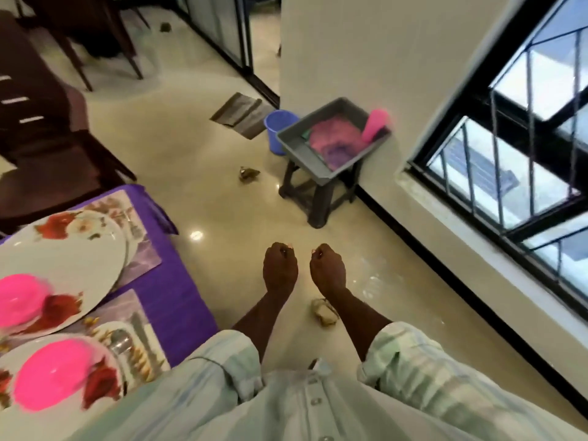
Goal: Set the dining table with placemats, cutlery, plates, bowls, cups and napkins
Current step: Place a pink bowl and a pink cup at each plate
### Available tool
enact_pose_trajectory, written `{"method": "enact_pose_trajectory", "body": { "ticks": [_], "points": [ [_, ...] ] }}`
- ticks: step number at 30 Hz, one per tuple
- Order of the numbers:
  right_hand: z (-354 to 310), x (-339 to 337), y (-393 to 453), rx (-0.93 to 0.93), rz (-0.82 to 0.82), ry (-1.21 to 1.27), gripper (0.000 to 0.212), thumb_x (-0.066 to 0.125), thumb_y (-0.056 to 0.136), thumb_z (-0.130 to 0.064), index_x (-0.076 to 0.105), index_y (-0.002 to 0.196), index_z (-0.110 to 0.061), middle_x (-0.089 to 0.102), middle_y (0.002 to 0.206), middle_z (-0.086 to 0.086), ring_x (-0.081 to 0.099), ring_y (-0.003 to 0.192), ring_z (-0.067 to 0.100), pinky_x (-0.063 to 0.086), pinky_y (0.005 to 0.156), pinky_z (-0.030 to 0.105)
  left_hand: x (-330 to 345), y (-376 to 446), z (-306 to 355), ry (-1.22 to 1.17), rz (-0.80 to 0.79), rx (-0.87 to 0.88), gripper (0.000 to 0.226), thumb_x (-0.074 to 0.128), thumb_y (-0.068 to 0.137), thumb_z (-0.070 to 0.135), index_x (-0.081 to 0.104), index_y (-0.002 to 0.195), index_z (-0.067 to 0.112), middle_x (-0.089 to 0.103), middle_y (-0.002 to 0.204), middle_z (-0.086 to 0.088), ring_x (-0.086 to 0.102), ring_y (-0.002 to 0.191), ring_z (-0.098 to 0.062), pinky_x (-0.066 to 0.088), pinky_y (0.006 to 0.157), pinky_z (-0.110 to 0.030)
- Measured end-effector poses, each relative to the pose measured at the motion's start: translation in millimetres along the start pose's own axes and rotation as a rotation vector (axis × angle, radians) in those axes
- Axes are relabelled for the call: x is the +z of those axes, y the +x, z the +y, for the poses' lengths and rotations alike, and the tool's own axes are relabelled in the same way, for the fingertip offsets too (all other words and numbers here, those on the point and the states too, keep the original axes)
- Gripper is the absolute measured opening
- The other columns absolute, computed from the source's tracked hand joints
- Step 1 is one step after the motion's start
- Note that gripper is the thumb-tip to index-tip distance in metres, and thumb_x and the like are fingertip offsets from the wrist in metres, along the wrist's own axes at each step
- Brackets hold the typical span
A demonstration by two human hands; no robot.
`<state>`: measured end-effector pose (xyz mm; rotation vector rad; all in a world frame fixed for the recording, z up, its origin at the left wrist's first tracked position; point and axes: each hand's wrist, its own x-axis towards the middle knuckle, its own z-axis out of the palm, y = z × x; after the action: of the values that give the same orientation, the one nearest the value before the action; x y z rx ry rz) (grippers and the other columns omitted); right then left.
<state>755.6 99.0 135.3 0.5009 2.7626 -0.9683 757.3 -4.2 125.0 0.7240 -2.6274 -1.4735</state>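
My left hand [280,268] and my right hand [327,270] hang side by side over the floor, fingers loosely curled, holding nothing. At the left the dining table under a purple cloth [168,291] carries printed placemats [140,249], floral plates [63,249] and two pink bowls [51,374], with cutlery [127,345] beside the near plate. Ahead, a grey tray [296,144] on a dark stool [318,198] holds pink and purple cloths [334,144] and a pink cup [375,124].
A blue bucket [276,128] stands beside the stool by the wall. A mat [241,114] lies near the doorway, and small scraps [324,311] lie on the glossy floor. Dark chairs [47,148] are at the left, a barred window [525,148] at the right.
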Motion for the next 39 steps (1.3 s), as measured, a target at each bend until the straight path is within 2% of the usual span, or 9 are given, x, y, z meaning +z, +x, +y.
{"method": "enact_pose_trajectory", "body": {
  "ticks": [4, 8, 15, 20, 23, 26, 30, 34, 39],
  "points": [
    [27, -26, 39, 0.097, 0.02, 0.027, 0.02, 0.044, 0.099, -0.025, 0.06, 0.102, -0.012, 0.068, 0.097, 0.008, 0.06, 0.08, 0.025, 0.044, 0.068, 0.03, 54, 15, 27, 0.142, -0.158, -0.032, 0.018, 0.053, 0.094, 0.023, 0.061, 0.103, 0.009, 0.063, 0.106, -0.01, 0.058, 0.102, -0.027, 0.042, 0.086, -0.034],
    [36, -28, 81, 0.175, -0.009, 0.049, 0.017, 0.045, 0.097, -0.023, 0.06, 0.1, -0.014, 0.068, 0.094, 0.006, 0.06, 0.079, 0.022, 0.046, 0.067, 0.031, 88, 43, 37, 0.237, -0.274, 0.066, 0.023, 0.056, 0.092, 0.022, 0.057, 0.111, 0.009, 0.06, 0.113, -0.01, 0.056, 0.107, -0.027, 0.042, 0.089, -0.033],
    [24, -44, 202, 0.223, 0.022, 0.039, 0.017, 0.046, 0.097, -0.018, 0.057, 0.106, -0.009, 0.066, 0.099, 0.009, 0.054, 0.076, 0.02, 0.041, 0.065, 0.028, 138, 156, 91, 0.32, -0.419, 0.163, 0.035, 0.055, 0.091, 0.02, 0.053, 0.124, 0.009, 0.055, 0.126, -0.011, 0.053, 0.116, -0.028, 0.041, 0.094, -0.034],
    [-28, -68, 300, 0.273, 0.043, 0.097, 0.019, 0.049, 0.097, -0.016, 0.059, 0.11, -0.007, 0.066, 0.105, 0.011, 0.055, 0.08, 0.021, 0.041, 0.068, 0.028, 149, 259, 147, 0.363, -0.439, 0.156, 0.034, 0.052, 0.093, 0.018, 0.051, 0.126, 0.008, 0.053, 0.128, -0.013, 0.053, 0.118, -0.028, 0.041, 0.095, -0.034],
    [-55, -78, 358, 0.3, 0.042, 0.134, 0.022, 0.051, 0.096, -0.02, 0.062, 0.109, -0.005, 0.068, 0.107, 0.013, 0.064, 0.094, 0.03, 0.044, 0.071, 0.029, 163, 310, 170, 0.381, -0.448, 0.156, 0.037, 0.053, 0.094, 0.016, 0.049, 0.13, 0.007, 0.054, 0.129, -0.013, 0.052, 0.119, -0.028, 0.041, 0.094, -0.032],
    [-61, -89, 404, 0.268, 0.032, 0.121, 0.022, 0.054, 0.094, -0.022, 0.062, 0.106, -0.006, 0.069, 0.107, 0.013, 0.065, 0.1, 0.034, 0.047, 0.074, 0.032, 181, 350, 188, 0.384, -0.461, 0.152, 0.035, 0.055, 0.093, 0.016, 0.048, 0.126, 0.009, 0.054, 0.127, -0.012, 0.053, 0.115, -0.027, 0.037, 0.084, -0.027],
    [-63, -109, 467, 0.209, -0.059, 0.054, 0.025, 0.047, 0.098, -0.016, 0.059, 0.116, -0.003, 0.063, 0.115, 0.015, 0.062, 0.108, 0.031, 0.048, 0.084, 0.034, 214, 395, 208, 0.405, -0.456, 0.131, 0.034, 0.055, 0.091, 0.018, 0.049, 0.123, 0.009, 0.053, 0.125, -0.012, 0.053, 0.112, -0.026, 0.036, 0.082, -0.028],
    [-55, -118, 560, 0.172, -0.124, 0.068, 0.028, 0.047, 0.097, -0.02, 0.059, 0.116, -0.004, 0.064, 0.112, 0.013, 0.062, 0.106, 0.031, 0.05, 0.084, 0.038, 265, 434, 239, 0.383, -0.426, 0.128, 0.037, 0.053, 0.094, 0.021, 0.049, 0.129, 0.008, 0.053, 0.13, -0.009, 0.05, 0.12, -0.026, 0.039, 0.095, -0.033],
    [-42, -157, 653, 0.08, -0.121, 0.122, 0.03, 0.046, 0.09, -0.01, 0.065, 0.094, 0.014, 0.065, 0.095, 0.033, 0.065, 0.09, 0.043, 0.049, 0.076, 0.043, 335, 468, 292, 0.337, -0.395, -0.004, 0.035, 0.052, 0.092, 0.019, 0.052, 0.124, 0.007, 0.056, 0.124, -0.013, 0.054, 0.115, -0.031, 0.044, 0.094, -0.036]
  ]
}}
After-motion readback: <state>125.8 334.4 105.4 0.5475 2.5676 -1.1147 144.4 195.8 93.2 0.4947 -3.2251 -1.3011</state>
